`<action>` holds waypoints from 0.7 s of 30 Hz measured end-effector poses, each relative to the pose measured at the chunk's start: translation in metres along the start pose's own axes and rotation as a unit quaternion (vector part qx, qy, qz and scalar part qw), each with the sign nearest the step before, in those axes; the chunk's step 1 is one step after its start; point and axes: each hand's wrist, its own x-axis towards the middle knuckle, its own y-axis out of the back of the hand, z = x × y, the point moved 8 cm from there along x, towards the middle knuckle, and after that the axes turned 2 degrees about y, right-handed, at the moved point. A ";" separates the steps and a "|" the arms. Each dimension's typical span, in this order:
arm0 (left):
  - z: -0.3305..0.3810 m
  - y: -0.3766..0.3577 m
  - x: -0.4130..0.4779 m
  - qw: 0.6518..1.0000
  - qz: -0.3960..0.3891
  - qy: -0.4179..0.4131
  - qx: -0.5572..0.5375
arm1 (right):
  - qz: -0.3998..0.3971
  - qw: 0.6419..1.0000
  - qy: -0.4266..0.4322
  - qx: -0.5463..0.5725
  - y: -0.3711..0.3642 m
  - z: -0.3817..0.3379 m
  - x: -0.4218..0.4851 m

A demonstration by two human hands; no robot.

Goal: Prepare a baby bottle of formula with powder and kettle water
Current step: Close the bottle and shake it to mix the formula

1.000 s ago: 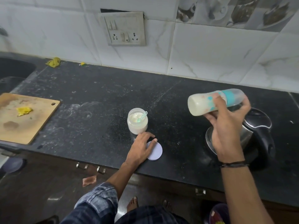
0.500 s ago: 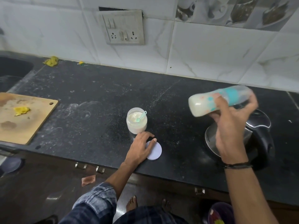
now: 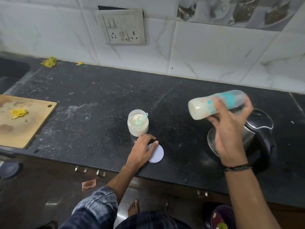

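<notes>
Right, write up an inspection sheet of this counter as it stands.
Surface: black counter, dusted with white specks.
Job's things: baby bottle, milky, on its side above the kettle; powder jar open, scoop inside; lid flat beside it.
Clutter: cutting board with a yellow scrap; yellow scraps by the wall.
Hands: right hand grips the baby bottle; left hand rests on the lid.
Cables: nothing seen.
Surroundings: socket plate on tiled wall; sink at left.
</notes>
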 end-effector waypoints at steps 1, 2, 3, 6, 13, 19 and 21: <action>0.001 0.000 0.000 1.000 0.001 0.001 0.000 | 0.034 0.998 0.022 0.037 0.005 -0.005 0.001; 0.001 0.000 0.000 1.000 0.000 0.003 0.002 | 0.048 0.997 0.039 0.050 0.008 -0.007 0.002; 0.001 0.000 0.000 1.000 -0.001 0.005 0.003 | 0.041 0.998 0.040 0.037 0.005 -0.009 0.002; 0.000 0.000 -0.001 1.000 -0.001 0.003 0.000 | -0.043 0.998 0.003 -0.053 -0.005 -0.001 0.001; 0.000 0.000 0.000 1.000 0.001 0.003 0.003 | -0.014 0.999 0.027 -0.038 -0.005 -0.012 0.004; 0.002 0.001 -0.001 1.000 0.000 0.007 0.002 | 0.054 0.995 0.082 0.031 0.005 -0.021 0.000; 0.002 0.002 -0.001 1.000 0.000 0.007 0.005 | 0.041 0.997 0.062 0.010 0.002 -0.015 0.000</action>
